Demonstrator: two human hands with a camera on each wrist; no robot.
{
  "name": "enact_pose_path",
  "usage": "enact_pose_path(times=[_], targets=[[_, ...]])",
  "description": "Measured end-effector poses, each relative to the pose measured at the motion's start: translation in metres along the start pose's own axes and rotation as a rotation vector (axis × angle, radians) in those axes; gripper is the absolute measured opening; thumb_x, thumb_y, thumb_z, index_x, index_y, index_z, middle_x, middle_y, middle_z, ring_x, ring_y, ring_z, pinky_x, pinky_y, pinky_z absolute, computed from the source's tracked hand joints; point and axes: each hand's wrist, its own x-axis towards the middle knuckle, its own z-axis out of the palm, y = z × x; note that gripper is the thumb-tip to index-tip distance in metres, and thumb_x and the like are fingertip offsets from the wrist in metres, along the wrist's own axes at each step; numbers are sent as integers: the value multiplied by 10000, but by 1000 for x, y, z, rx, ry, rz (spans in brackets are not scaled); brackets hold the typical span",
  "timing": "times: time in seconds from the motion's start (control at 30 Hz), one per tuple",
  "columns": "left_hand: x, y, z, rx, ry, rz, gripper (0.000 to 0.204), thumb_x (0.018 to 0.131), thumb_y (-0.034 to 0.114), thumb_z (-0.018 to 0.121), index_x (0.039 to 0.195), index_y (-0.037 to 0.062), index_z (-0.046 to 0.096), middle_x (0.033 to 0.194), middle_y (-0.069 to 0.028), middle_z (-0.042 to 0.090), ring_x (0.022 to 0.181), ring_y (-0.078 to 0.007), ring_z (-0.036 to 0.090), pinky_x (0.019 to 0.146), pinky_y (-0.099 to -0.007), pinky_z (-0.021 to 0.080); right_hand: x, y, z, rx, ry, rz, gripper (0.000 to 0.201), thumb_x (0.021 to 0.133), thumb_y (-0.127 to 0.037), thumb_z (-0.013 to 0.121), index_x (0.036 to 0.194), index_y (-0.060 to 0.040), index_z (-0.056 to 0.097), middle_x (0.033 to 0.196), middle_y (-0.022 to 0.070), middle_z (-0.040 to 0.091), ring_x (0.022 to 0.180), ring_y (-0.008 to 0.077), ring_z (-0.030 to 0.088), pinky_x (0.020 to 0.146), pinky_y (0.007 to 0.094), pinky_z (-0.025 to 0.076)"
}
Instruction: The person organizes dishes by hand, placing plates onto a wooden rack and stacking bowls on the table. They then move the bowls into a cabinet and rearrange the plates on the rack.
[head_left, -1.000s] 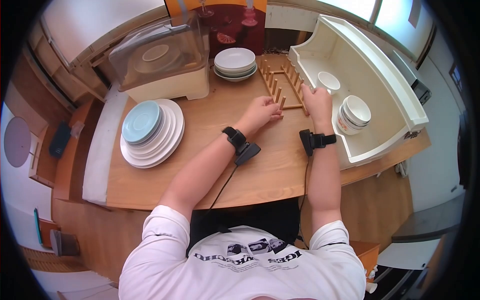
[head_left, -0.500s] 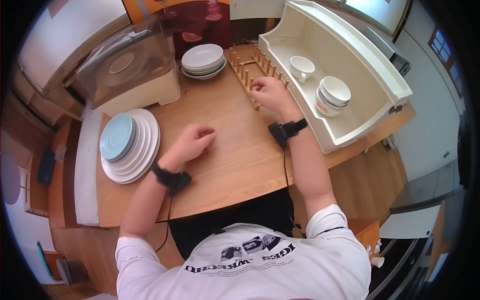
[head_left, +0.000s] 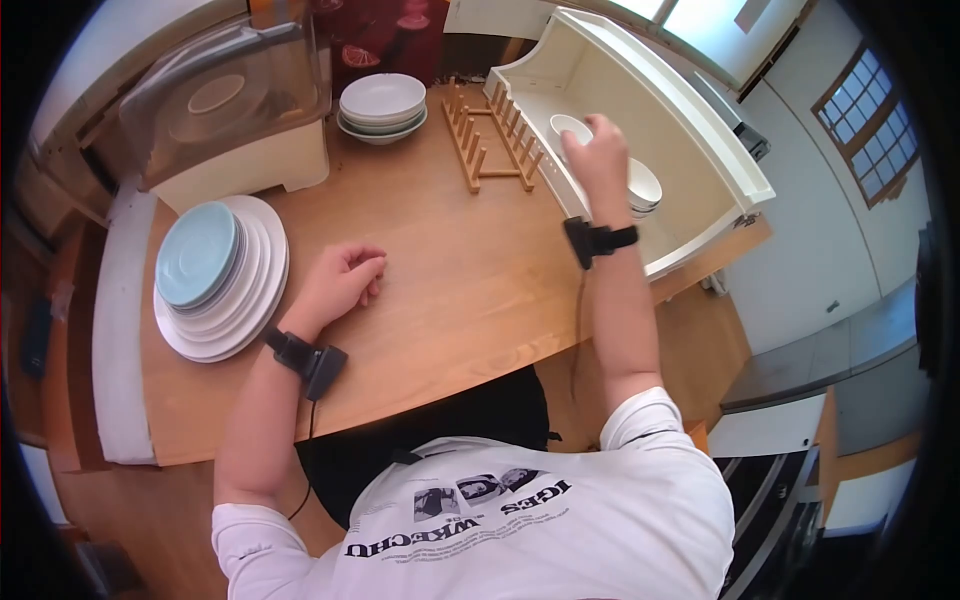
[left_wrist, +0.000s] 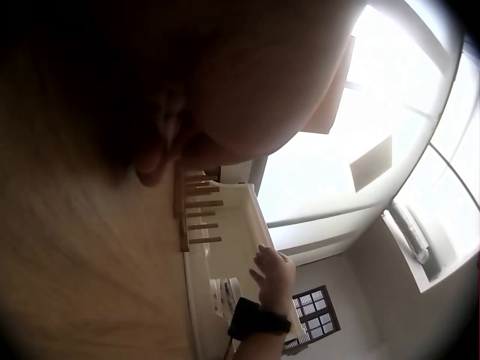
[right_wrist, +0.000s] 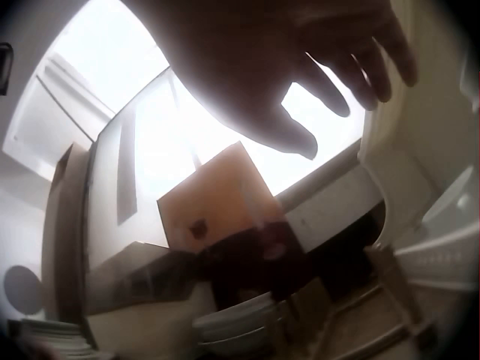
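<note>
In the head view my right hand (head_left: 598, 165) hovers over the cream open-fronted holder (head_left: 690, 145), next to a white cup (head_left: 568, 124) that it partly covers. The right wrist view shows that hand's thumb and fingers spread apart, nothing between them. Partly behind the hand stand several stacked white bowls (head_left: 645, 183). My left hand (head_left: 340, 283) is low over the wooden table (head_left: 430, 280), its fingers loosely curled and holding nothing. Between the hands, farther back, lies a wooden rack (head_left: 463, 148) with two rows of upright pegs.
At the left stand stacked white plates (head_left: 272, 265) with a light blue plate (head_left: 197, 255) on top. Shallow bowls (head_left: 382, 98) are stacked at the back. Beside them is a cream box (head_left: 250, 165) with a see-through lid (head_left: 225, 95).
Both hands have come away from the wooden rack. The left drew back toward the plates first; the right left the rack later and moved right, over the cream holder. The head view has shifted.
</note>
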Motion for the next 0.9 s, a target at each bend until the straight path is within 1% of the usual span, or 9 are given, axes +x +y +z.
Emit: enact_pose_path(times=[0.1, 0.17, 0.23, 0.33, 0.43, 0.53, 0.63, 0.83, 0.9], targets=[[1, -4, 1, -6, -2, 32, 271, 1029, 135, 648, 1190, -76, 702, 843, -59, 693, 661, -103, 650, 554, -247, 523, 24, 16, -44, -409, -393, 312, 658, 787, -446, 844, 1220, 35, 727, 1218, 305, 717, 1148, 428, 701, 1010, 482, 560], [2, -6, 1, -4, 0, 46, 286, 1026, 145, 644, 1191, -81, 701, 793, -66, 695, 644, -111, 653, 558, -258, 530, 31, 71, -44, -488, -614, 313, 773, 742, -511, 875, 1265, 36, 715, 1260, 308, 709, 1175, 418, 703, 1012, 465, 566], [1, -4, 1, 4, -10, 44, 292, 1022, 145, 643, 1194, -84, 699, 777, -73, 698, 643, -115, 657, 565, -264, 537, 33, 56, -63, -456, -835, 399, 902, 704, -564, 911, 1308, 69, 693, 1302, 307, 701, 1167, 400, 724, 996, 443, 579], [2, -7, 1, 24, -4, 50, 297, 1022, 146, 641, 1195, -88, 699, 782, -79, 705, 648, -114, 664, 573, -270, 545, 31, 58, -66, -326, -859, 464, 930, 666, -531, 940, 1300, 98, 681, 1269, 302, 717, 1113, 390, 748, 988, 423, 580], [0, -5, 1, 33, -6, 62, 297, 1022, 146, 641, 1194, -89, 701, 779, -81, 709, 649, -116, 669, 579, -274, 549, 33, 63, -66, -341, -883, 447, 1013, 639, -460, 942, 1393, 110, 579, 1268, 312, 702, 1119, 371, 739, 952, 434, 590], [-1, -5, 0, 22, -4, 58, 295, 1021, 147, 643, 1190, -87, 706, 777, -78, 710, 646, -120, 673, 583, -275, 552, 34, 76, -61, -267, -888, 475, 966, 620, -370, 912, 1388, 108, 573, 1266, 315, 697, 1106, 375, 740, 938, 436, 592], [-2, -1, 0, 37, -11, 46, 268, 1031, 133, 660, 1187, -81, 699, 825, -54, 695, 682, -104, 663, 589, -257, 555, 25, 80, -54, -262, -766, 474, 915, 599, -305, 872, 1362, 110, 582, 1238, 320, 702, 1082, 382, 744, 926, 433, 592], [0, -4, 0, 26, -8, 58, 264, 1031, 129, 657, 1180, -85, 700, 832, -58, 697, 687, -109, 672, 587, -261, 561, 27, 75, -59, -370, -721, 472, 898, 581, -297, 861, 1331, 114, 586, 1216, 328, 703, 1099, 396, 734, 932, 439, 590], [-1, -3, 0, 22, -13, 57, 263, 1030, 131, 656, 1175, -84, 701, 830, -59, 697, 683, -110, 672, 586, -262, 560, 31, 71, -63, -421, -675, 415, 885, 572, -327, 873, 1310, 84, 607, 1223, 319, 710, 1130, 401, 728, 980, 427, 586]])
